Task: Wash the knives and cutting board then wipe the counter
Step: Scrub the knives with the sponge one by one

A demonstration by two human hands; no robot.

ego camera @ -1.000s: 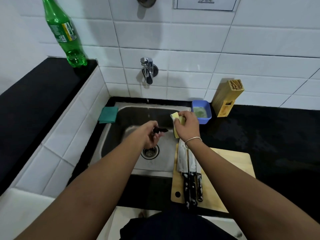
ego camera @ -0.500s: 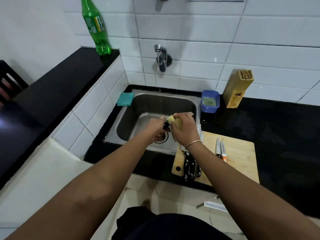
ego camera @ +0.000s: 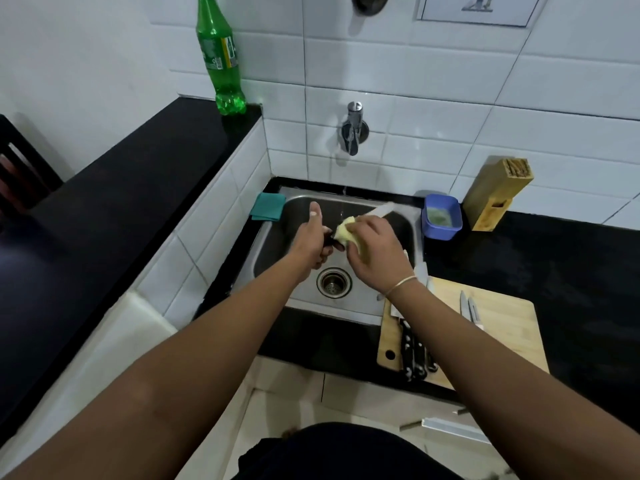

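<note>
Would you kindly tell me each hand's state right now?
Left hand: holding the knife by its handle.
Right hand: holding the yellow sponge.

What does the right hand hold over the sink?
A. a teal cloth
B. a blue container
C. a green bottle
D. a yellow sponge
D: the right hand grips a yellow sponge against the knife that the left hand holds over the sink.

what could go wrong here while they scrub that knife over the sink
The right hand rubs the sponge along the knife the left hand grips; a wet slip could cut fingers. The knives on the cutting board have handles overhanging the counter edge under the right forearm, so a bump may knock them off.
</note>
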